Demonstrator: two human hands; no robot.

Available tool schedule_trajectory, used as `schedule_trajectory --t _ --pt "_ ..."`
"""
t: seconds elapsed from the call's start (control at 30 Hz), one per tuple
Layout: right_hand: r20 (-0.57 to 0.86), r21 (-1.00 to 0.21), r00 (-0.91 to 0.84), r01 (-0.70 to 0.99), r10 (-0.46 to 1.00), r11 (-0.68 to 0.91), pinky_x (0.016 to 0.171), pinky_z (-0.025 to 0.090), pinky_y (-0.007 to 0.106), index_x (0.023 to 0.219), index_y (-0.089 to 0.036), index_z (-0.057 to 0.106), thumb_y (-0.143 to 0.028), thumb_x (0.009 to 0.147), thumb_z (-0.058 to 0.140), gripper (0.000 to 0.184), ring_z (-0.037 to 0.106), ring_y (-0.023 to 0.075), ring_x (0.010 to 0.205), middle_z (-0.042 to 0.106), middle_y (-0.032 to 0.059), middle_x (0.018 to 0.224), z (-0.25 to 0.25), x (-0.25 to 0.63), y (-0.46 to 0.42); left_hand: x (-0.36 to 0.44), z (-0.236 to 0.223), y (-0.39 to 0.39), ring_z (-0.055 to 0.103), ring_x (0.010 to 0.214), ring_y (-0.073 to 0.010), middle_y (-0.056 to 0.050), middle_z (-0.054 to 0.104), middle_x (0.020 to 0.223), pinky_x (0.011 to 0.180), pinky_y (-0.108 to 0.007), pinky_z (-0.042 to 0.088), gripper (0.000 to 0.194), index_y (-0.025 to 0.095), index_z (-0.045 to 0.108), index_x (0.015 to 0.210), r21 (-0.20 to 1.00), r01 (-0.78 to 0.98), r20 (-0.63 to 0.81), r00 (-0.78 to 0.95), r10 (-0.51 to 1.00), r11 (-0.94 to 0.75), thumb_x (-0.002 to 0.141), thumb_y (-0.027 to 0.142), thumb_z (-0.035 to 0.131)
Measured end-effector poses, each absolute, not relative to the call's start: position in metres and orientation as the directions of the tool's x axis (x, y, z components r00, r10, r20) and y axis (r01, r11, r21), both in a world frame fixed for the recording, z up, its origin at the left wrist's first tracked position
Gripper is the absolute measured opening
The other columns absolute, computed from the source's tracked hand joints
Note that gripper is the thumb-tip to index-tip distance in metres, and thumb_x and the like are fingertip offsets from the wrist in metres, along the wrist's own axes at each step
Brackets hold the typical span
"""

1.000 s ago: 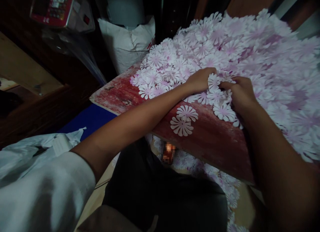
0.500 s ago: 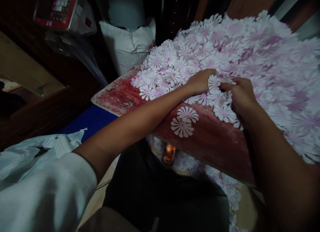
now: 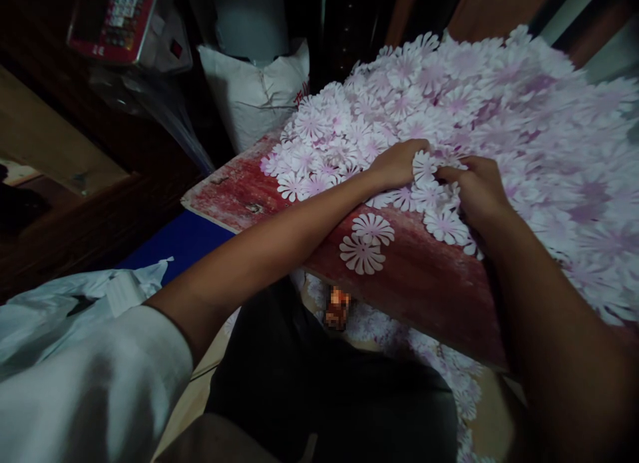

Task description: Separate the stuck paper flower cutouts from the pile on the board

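Note:
My left hand (image 3: 401,162) is closed at the near edge of a big heap of white and pale purple flower cutouts (image 3: 464,90). One white flower cutout (image 3: 424,168) stands upright at its fingers, which are partly hidden. From the right, my right hand (image 3: 482,189) reaches to the same flower, thumb and forefinger pinched together at its edge. Other cutouts lie just below both hands. Two loose flower cutouts (image 3: 363,253) rest overlapping on the red board (image 3: 429,283), nearer to my lap.
A white sack (image 3: 249,104) stands behind the board's left corner, beneath a grey container (image 3: 252,17). At upper left is a red device with keys (image 3: 112,20). Plastic bags (image 3: 54,310) lie at my left. More cutouts (image 3: 379,326) are on the floor under the board.
Both hands keep almost the same pose around the flower cutout. The view has shifted very slightly; nothing else has visibly moved.

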State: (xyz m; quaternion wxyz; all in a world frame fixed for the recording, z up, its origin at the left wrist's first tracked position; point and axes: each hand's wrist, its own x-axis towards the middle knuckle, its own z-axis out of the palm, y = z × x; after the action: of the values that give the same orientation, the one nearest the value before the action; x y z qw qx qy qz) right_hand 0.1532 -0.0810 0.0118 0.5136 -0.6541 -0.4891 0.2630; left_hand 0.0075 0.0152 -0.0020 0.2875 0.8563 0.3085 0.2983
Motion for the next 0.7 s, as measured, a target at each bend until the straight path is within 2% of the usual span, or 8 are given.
schedule_trajectory --t 0.37,0.7 --pt "0.146 -0.917 0.372 0.399 0.917 -0.016 0.062 0.041 0.034 0.078 -0.019 0.066 -0.035 0.060 0.073 0.025 0.056 0.0188 0.067 0.063 0.0031 0.072 0.0093 0.1567 -0.0802 0.0060 -0.0001 0.0128 0.070 0.128 -0.0286 -0.009 0.079 0.132 0.116 -0.040 0.054 0.026 0.020 0.072 0.113 0.685 0.358 0.329 0.624 0.708 -0.634 0.094 0.035 0.062" --pt "0.152 -0.922 0.371 0.388 0.916 -0.004 0.062 0.041 0.033 0.077 -0.018 0.066 -0.032 0.061 0.075 0.023 0.055 0.0171 0.066 0.063 0.0016 0.072 0.0098 0.1567 -0.0792 0.0052 0.0006 0.0114 0.071 0.127 -0.0285 -0.010 0.079 0.132 0.115 -0.038 0.053 0.029 0.019 0.073 0.115 0.681 0.350 0.334 0.633 0.699 -0.643 0.093 0.034 0.063"
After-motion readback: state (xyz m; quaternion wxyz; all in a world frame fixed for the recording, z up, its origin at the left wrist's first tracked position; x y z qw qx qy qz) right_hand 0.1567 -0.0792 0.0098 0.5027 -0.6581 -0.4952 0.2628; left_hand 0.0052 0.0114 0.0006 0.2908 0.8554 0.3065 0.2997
